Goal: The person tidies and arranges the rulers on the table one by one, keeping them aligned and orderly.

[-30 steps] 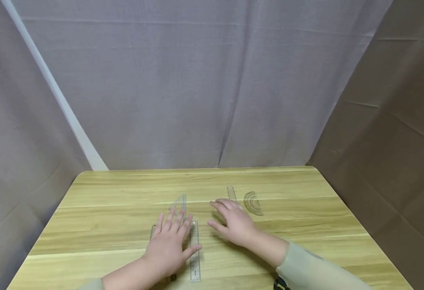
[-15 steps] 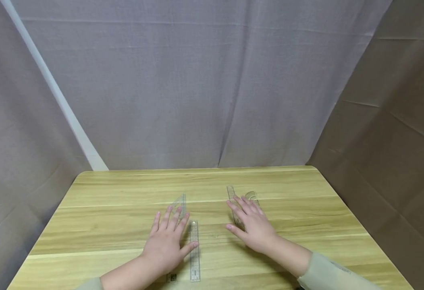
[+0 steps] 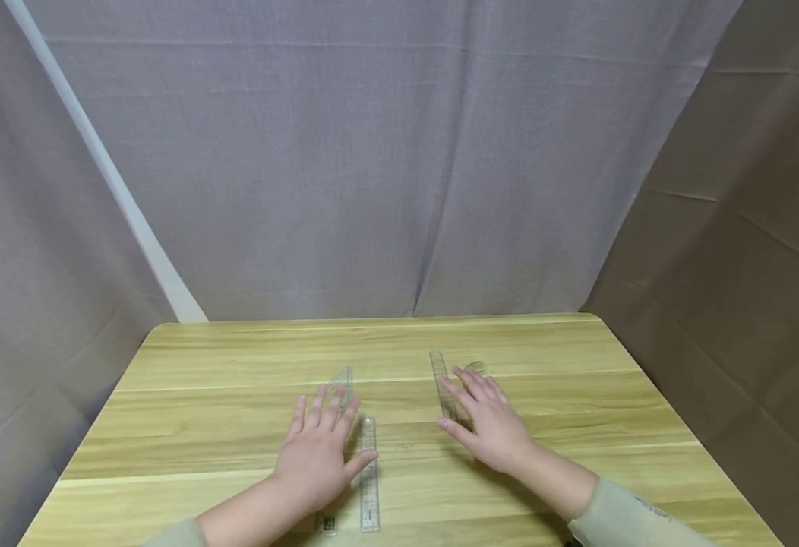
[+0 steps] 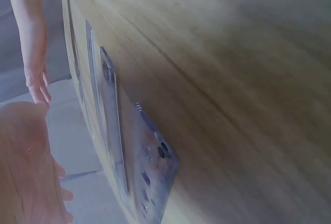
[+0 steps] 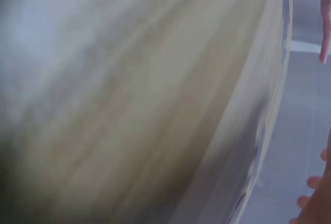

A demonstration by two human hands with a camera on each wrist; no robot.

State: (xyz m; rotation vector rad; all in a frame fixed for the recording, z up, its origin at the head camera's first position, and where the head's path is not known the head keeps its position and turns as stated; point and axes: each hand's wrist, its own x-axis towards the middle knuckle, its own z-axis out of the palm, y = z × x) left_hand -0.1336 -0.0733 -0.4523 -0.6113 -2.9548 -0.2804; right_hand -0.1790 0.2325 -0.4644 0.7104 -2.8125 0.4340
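Fingers spread, my left hand [image 3: 317, 460] hovers palm down above a clear plastic piece [image 3: 328, 524], mostly hidden under it. In the left wrist view this piece [image 4: 155, 167] shows cut-out holes. My left thumb overlaps a clear straight ruler [image 3: 369, 494], and the fingertips overlap a clear set square [image 3: 342, 376] farther back. On the other side, my right hand [image 3: 491, 429] is also spread palm down, with nothing gripped. It covers part of a second clear ruler [image 3: 438, 372] and most of a clear protractor [image 3: 476, 367].
All the pieces lie flat on a wood-grain table [image 3: 235, 357]. Grey cloth curtains [image 3: 304, 167] hang behind the table and along both sides. A white strip [image 3: 133, 205] shows between curtains at the left.
My right hand has moved to the right, from beside the second ruler to over that ruler and the protractor. My left hand has barely shifted. The pieces stay where they were.
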